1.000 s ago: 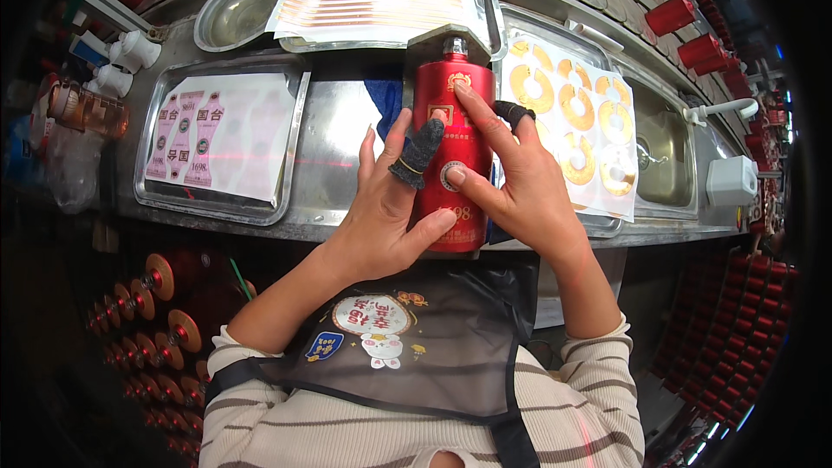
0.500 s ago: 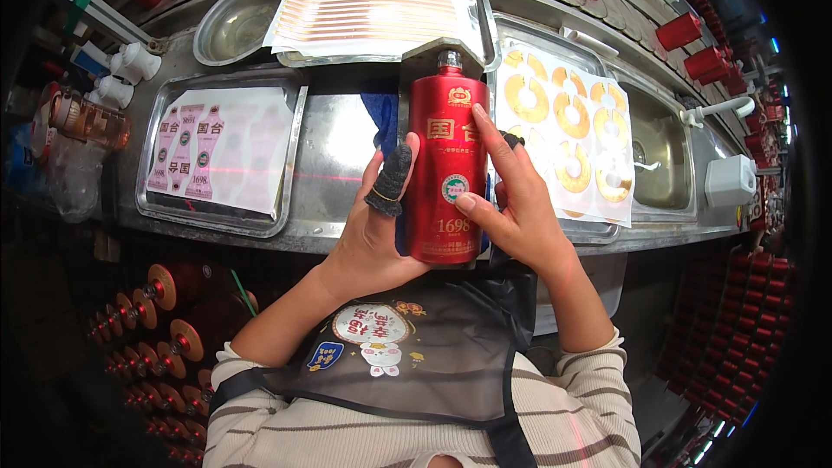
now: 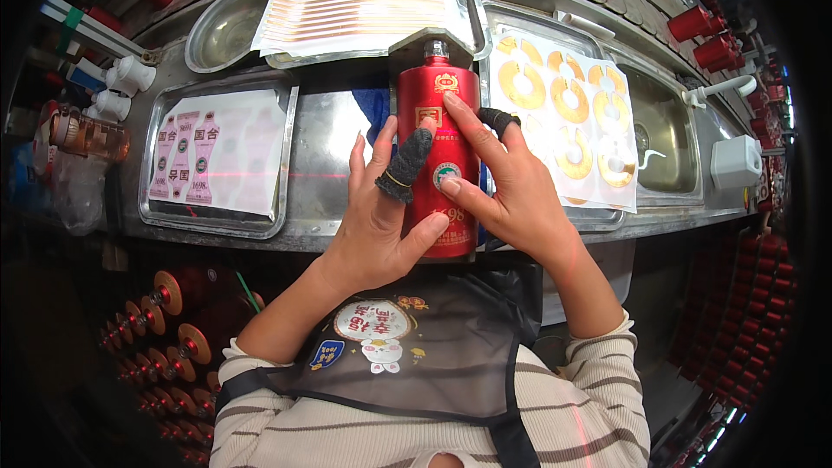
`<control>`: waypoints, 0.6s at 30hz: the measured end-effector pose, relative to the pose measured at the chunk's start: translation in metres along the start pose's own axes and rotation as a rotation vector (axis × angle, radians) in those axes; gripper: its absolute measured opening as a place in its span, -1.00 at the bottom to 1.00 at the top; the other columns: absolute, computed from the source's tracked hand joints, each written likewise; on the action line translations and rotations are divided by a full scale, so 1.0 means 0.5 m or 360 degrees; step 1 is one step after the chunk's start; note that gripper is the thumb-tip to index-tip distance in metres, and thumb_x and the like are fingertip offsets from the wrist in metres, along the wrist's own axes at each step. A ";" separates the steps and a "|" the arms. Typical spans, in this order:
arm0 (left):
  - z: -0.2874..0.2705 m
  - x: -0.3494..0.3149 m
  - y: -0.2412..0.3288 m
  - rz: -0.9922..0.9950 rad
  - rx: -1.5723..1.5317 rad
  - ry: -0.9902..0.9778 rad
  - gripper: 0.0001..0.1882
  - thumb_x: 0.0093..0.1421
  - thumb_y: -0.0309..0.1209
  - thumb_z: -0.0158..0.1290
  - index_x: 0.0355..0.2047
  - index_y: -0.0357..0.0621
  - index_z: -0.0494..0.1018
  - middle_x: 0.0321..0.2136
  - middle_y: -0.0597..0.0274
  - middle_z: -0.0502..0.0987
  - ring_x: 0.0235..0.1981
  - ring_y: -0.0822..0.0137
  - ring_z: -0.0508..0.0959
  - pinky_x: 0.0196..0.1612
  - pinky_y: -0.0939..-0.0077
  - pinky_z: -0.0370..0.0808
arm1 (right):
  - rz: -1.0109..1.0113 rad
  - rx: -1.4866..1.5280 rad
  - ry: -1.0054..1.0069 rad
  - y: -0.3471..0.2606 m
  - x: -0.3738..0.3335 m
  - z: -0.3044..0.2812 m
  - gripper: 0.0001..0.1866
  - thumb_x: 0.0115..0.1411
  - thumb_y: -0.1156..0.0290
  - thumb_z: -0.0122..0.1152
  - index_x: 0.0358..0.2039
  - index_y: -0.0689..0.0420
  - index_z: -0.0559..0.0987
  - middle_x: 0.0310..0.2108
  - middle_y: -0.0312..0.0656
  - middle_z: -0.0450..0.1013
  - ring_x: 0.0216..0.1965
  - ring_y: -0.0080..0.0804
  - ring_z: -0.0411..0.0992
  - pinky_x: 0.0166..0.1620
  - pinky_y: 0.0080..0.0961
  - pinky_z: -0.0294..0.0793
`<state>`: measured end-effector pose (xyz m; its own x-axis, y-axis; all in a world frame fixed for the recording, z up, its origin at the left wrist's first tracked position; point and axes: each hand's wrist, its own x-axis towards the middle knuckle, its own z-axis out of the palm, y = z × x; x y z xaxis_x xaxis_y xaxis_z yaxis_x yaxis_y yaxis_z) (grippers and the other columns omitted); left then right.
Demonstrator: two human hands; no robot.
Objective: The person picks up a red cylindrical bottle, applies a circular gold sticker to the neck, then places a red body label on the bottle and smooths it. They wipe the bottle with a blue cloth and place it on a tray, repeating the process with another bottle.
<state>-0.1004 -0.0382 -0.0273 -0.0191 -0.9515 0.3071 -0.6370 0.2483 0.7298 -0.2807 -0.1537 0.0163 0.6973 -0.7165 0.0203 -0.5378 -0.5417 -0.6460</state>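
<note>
A glossy red bottle (image 3: 440, 149) with gold print, a round green-and-white seal and a bare neck lies tilted back in a grey angular holder (image 3: 425, 35). My left hand (image 3: 368, 230) has its fingers apart. Its finger in a black finger cot (image 3: 406, 166) touches the bottle's front, and the thumb lies across the lower print. On the bottle's right side is my right hand (image 3: 524, 204), its index finger on the upper front and thumb by the seal. Its other fingers are partly hidden behind the bottle; one wears a black cot (image 3: 496, 120).
Left stands a tray (image 3: 146, 199) with a pinkish label sheet (image 3: 269, 156). Behind are a strip sheet (image 3: 364, 13) and a steel basin (image 3: 227, 30). Gold ring stickers (image 3: 570, 100) lie right, beside a sink (image 3: 676, 156). A blue cloth (image 3: 374, 108) touches the holder.
My left hand has come off the bottle's left side and lower end, and its covered finger and thumb now lie over the front. My right hand stays on the right side.
</note>
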 end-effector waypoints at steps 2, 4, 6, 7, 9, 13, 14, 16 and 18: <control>-0.001 0.000 0.001 -0.0002 -0.0018 -0.0003 -0.14 0.26 -0.15 0.13 0.46 -0.01 -0.03 0.45 0.01 0.08 0.45 -0.30 -0.02 0.38 -0.40 -0.30 | 0.0007 -0.0002 -0.0033 -0.001 -0.004 -0.002 -0.23 0.21 -0.09 0.25 0.42 -0.37 0.26 -0.37 0.09 0.29 -0.46 -0.01 0.39 -0.33 -0.27 0.45; 0.000 -0.003 0.000 0.0016 -0.0028 0.0002 -0.14 0.26 -0.15 0.12 0.46 -0.01 -0.03 0.45 0.01 0.08 0.45 -0.31 -0.03 0.38 -0.40 -0.30 | -0.0018 0.0033 -0.0019 0.001 -0.003 -0.001 -0.22 0.20 -0.09 0.25 0.42 -0.37 0.26 -0.37 0.10 0.29 -0.44 0.00 0.40 -0.32 -0.26 0.46; -0.002 -0.003 0.002 0.0007 -0.0032 -0.0008 -0.13 0.25 -0.14 0.13 0.47 0.00 -0.03 0.46 0.02 0.07 0.45 -0.31 -0.03 0.38 -0.40 -0.31 | -0.0031 0.0045 -0.0014 0.001 -0.003 0.000 -0.22 0.20 -0.08 0.25 0.42 -0.37 0.26 -0.36 0.11 0.30 -0.43 0.01 0.40 -0.31 -0.26 0.46; -0.003 -0.004 0.002 0.0003 -0.0034 -0.0013 -0.13 0.25 -0.13 0.13 0.47 0.01 -0.03 0.46 0.02 0.07 0.45 -0.31 -0.03 0.38 -0.40 -0.31 | -0.0031 0.0040 -0.0015 0.001 -0.004 0.000 -0.22 0.19 -0.08 0.26 0.42 -0.37 0.26 -0.36 0.11 0.30 -0.43 0.01 0.40 -0.30 -0.26 0.46; -0.003 -0.006 0.001 0.0023 -0.0024 -0.0010 -0.12 0.25 -0.12 0.14 0.46 0.01 -0.04 0.46 0.02 0.07 0.45 -0.31 -0.03 0.38 -0.41 -0.30 | -0.0029 0.0028 -0.0024 0.001 -0.005 -0.002 -0.22 0.19 -0.08 0.26 0.42 -0.37 0.26 -0.35 0.12 0.31 -0.42 0.01 0.40 -0.30 -0.26 0.47; -0.003 -0.009 -0.003 0.0060 0.0018 -0.0019 -0.10 0.24 -0.12 0.14 0.46 0.00 -0.06 0.47 0.00 0.04 0.46 -0.30 -0.03 0.38 -0.40 -0.30 | -0.0024 0.0003 -0.0039 0.000 -0.004 -0.005 -0.20 0.18 -0.09 0.27 0.43 -0.37 0.24 -0.36 0.10 0.30 -0.44 0.00 0.40 -0.29 -0.27 0.47; -0.002 -0.008 -0.004 0.0047 -0.0023 -0.0008 -0.10 0.24 -0.12 0.14 0.47 0.00 -0.07 0.47 -0.01 0.03 0.46 -0.29 -0.03 0.38 -0.39 -0.30 | -0.0024 -0.0005 -0.0040 -0.001 -0.004 -0.005 -0.19 0.18 -0.09 0.27 0.43 -0.38 0.23 -0.37 0.09 0.30 -0.44 0.00 0.40 -0.30 -0.27 0.46; -0.001 -0.007 -0.006 0.0022 -0.0107 0.0016 -0.09 0.25 -0.12 0.14 0.47 0.00 -0.09 0.47 -0.03 0.01 0.46 -0.27 -0.04 0.39 -0.37 -0.30 | 0.0007 0.0043 -0.0025 0.002 -0.005 -0.003 -0.17 0.18 -0.09 0.28 0.44 -0.39 0.21 -0.39 0.06 0.28 -0.45 -0.03 0.39 -0.31 -0.27 0.45; 0.011 -0.013 -0.013 -0.0066 -0.0334 0.0096 -0.08 0.25 -0.13 0.14 0.48 -0.01 -0.10 0.47 -0.05 0.01 0.47 -0.26 -0.04 0.40 -0.35 -0.32 | 0.0003 0.0092 0.0010 0.010 -0.003 0.003 -0.15 0.17 -0.10 0.28 0.45 -0.40 0.18 -0.41 0.02 0.27 -0.46 -0.05 0.38 -0.31 -0.27 0.44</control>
<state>-0.1002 -0.0346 -0.0375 0.0541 -0.9506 0.3057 -0.4616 0.2476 0.8518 -0.2837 -0.1548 0.0122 0.6932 -0.7203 0.0240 -0.5105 -0.5143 -0.6891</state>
